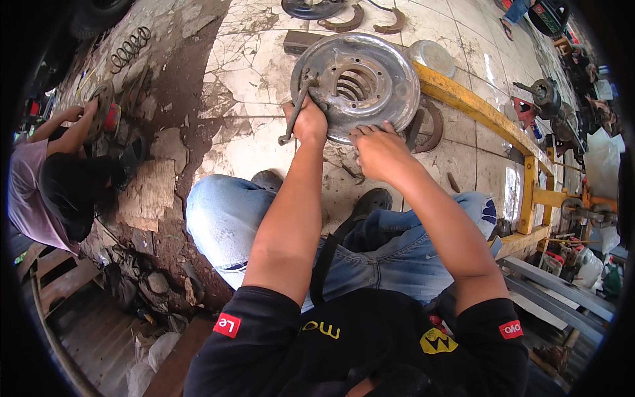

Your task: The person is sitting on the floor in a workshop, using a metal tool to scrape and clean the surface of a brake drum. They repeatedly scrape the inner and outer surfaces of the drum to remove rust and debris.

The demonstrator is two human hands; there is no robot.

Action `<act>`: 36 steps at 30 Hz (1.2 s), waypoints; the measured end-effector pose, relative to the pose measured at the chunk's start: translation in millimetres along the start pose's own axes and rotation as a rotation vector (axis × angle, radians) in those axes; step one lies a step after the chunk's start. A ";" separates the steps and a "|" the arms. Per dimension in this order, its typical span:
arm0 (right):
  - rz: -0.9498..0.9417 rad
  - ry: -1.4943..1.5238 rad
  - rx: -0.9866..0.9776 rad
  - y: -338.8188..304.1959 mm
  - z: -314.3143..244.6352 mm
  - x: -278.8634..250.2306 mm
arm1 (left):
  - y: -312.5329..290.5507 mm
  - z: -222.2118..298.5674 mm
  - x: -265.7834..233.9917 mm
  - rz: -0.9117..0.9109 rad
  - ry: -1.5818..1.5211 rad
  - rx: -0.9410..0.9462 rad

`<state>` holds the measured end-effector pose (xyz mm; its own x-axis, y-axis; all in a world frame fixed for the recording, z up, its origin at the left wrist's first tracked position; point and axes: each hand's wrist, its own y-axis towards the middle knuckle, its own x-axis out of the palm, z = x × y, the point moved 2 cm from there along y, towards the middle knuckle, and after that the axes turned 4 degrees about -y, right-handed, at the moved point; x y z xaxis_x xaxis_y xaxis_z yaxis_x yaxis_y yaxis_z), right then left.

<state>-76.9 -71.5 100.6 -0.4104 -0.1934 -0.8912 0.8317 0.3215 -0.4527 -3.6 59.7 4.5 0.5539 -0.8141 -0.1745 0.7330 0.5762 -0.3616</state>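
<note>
A round, dark metal brake backing plate point(400, 83) with a large centre hole is tilted up in front of me. My left hand point(309, 122) is closed at its lower left edge. Across that hand runs a bent metal lever point(296, 114), whose upper end lies against the plate. My right hand point(380, 151) has its fingers bent and pressed on the plate's lower right rim; their tips are partly hidden. Through the centre hole shows a coil spring point(350, 86). Close to my right hand, a curved brake shoe point(433, 127) rests on the tiles.
Two more brake shoes point(390, 23) lie at the far side. A yellow metal frame point(476, 99) runs down the right. Behind the plate sit a wooden block point(299, 42) and a round metal lid point(431, 58). At left, another person point(49, 172) handles a round part.
</note>
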 end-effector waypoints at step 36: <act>0.159 -0.045 -0.015 -13.9 4.0 5.9 | -1.0 2.4 -3.6 -0.014 0.045 -0.031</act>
<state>-89.3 -80.8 101.8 -0.2565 -0.1807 -0.9495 0.8789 0.3651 -0.3069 -5.4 62.3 7.6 0.5247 -0.8251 -0.2097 0.7278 0.5625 -0.3922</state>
